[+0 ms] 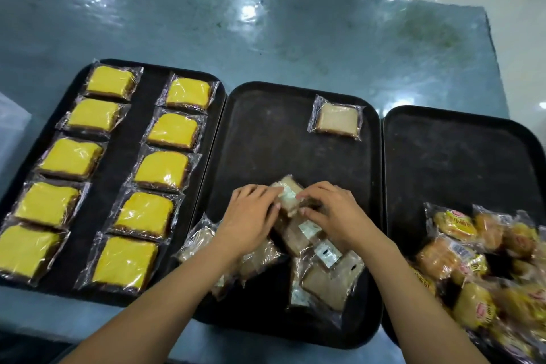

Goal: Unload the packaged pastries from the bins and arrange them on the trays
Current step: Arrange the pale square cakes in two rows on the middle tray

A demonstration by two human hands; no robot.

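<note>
My left grip [251, 210] and right grip [331, 211] pinch one pale wrapped slice [291, 193] above the loose pile [310, 260] on the middle tray [260, 133]. A single slice [336, 118] lies at its far corner. Yellow cakes [124, 171] fill the left tray [130, 186] in two columns; wrapped buns [478, 269] heap the right tray [458, 156].

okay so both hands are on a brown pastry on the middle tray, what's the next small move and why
Probably carry the brown pastry that the left hand and right hand hold up beside the placed pastry on the middle tray, starting a row; the rest lie heaped nearer.
</note>
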